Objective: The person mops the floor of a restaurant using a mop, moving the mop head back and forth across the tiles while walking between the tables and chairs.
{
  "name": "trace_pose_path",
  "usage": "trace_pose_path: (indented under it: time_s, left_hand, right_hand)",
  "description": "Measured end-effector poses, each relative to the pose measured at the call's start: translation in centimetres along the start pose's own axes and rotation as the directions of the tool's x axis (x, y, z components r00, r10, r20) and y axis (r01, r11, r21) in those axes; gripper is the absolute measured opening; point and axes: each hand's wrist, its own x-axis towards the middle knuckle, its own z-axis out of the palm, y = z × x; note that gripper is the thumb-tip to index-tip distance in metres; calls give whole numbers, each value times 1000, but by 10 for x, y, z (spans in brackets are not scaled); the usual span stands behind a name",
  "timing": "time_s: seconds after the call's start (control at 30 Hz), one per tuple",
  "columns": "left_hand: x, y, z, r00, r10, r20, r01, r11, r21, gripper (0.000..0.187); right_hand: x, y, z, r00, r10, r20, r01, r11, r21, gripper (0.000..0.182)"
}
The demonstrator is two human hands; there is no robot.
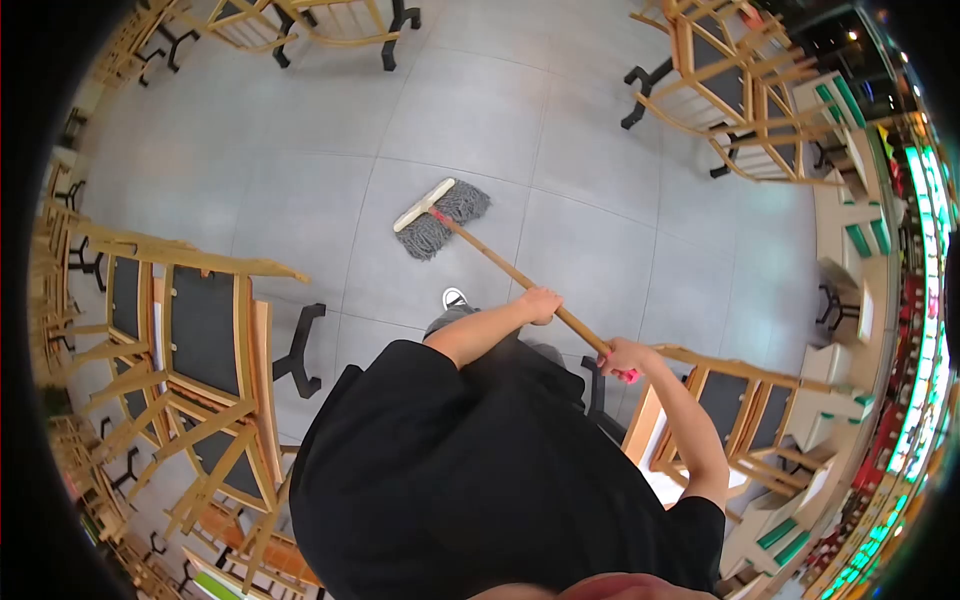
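Observation:
A mop [500, 262] with a long wooden handle slants across the view. Its grey string head [428, 238], under a cream-coloured bar [424, 205], rests on the tiled floor ahead of me. My left hand [541, 304] is wrapped round the middle of the handle. Nearer the upper end, my right hand [626, 358] grips the same handle, with the pink end cap [626, 376] showing just beneath it. One of my shoes, black and white [454, 298], shows below the mop head.
Upturned wooden chairs [205, 325] sit on tables to my left, with a black table leg [299, 352] reaching the floor. More stacked chairs [715, 75] stand at the far right and beside my right arm [740, 405]. Benches with green parts [868, 238] line the right side.

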Motion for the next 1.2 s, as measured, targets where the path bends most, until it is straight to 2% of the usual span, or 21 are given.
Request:
trace_pose_path:
  time_s: [0.03, 0.07, 0.2, 0.3, 0.43, 0.47, 0.57, 0.67, 0.73, 0.77, 0.83, 0.87, 0.9, 0.97, 1.0, 1.03, 1.1, 1.17, 1.2]
  left_hand:
    - [0, -9, -11, 999, -38, -26, 37, 999, -39, 32]
    - [-1, -19, -21, 997, -61, -36, 59, 997, -59, 31]
    - [1, -70, -73, 984, -137, -112, 120, 982, -142, 28]
    - [-12, -112, -99, 968, -193, -157, 162, 968, -190, 28]
    - [-5, -205, -74, 952, -222, -211, 162, 949, -269, 27]
    - [-4, -233, -76, 935, -196, -295, 124, 962, -243, 25]
    - [-1, -290, -133, 801, -396, -448, 218, 891, -399, 24]
    - [8, -350, -189, 739, -448, -503, 279, 883, -377, 24]
    - [4, -378, -227, 618, -607, -500, 363, 784, -503, 24]
    - [3, -395, -251, 542, -677, -497, 395, 728, -561, 25]
    - [-14, -420, -323, 512, -785, -349, 490, 600, -632, 30]
    - [-23, -425, -343, 500, -828, -254, 523, 522, -673, 32]
    - [-24, -439, -349, 296, -885, -360, 523, 466, -714, 31]
    - [-22, -464, -352, -152, -859, -489, 491, 364, -791, 30]
    - [-31, -465, -369, -244, -958, -152, 189, 106, -976, 27]
    - [-49, -461, -398, -216, -956, 197, -144, -169, -975, 25]
    - [-78, -481, -399, 2, -874, 486, -539, -410, -736, 19]
    - [-94, -512, -350, 127, -891, 436, -707, -389, -590, 13]
    - [-108, -516, -346, 175, -884, 433, -771, -397, -498, 12]
  right_hand:
    - [0, -19, -15, 1000, 5, 3, -5, 1000, 2, 17]
    - [1, -42, -28, 998, 65, -4, -65, 995, -72, 24]
    - [31, -103, -68, 998, 43, 53, -36, 990, -133, 24]
    - [48, -165, -78, 988, 104, 110, -82, 978, -194, 27]
    - [98, -229, -69, 997, 50, 51, -30, 942, -334, 11]
    - [116, -250, -82, 998, 4, 71, 22, 931, -364, 11]
    - [176, -317, -132, 988, -95, 121, 140, 877, -459, 14]
    - [215, -412, -190, 973, -127, 193, 213, 811, -545, 17]
    - [232, -474, -217, 946, -142, 292, 284, 799, -530, 18]
    - [230, -504, -227, 941, -167, 294, 300, 814, -497, 17]
    - [210, -582, -230, 926, -228, 302, 347, 830, -437, 16]
    - [219, -609, -228, 895, -245, 373, 401, 808, -432, 13]
    - [232, -634, -225, 856, -251, 452, 453, 784, -425, 13]
    - [204, -690, -206, 869, -169, 466, 316, 913, -258, 18]
    - [215, -703, -193, 862, -163, 479, 307, 921, -239, 16]
    - [225, -715, -178, 856, -163, 491, 301, 929, -215, 14]
    - [217, -734, -139, 858, -166, 487, 278, 945, -169, 15]
    - [235, -737, -104, 855, -144, 499, 229, 967, -114, 13]
    - [236, -744, -94, 846, -134, 517, 245, 957, -153, 14]
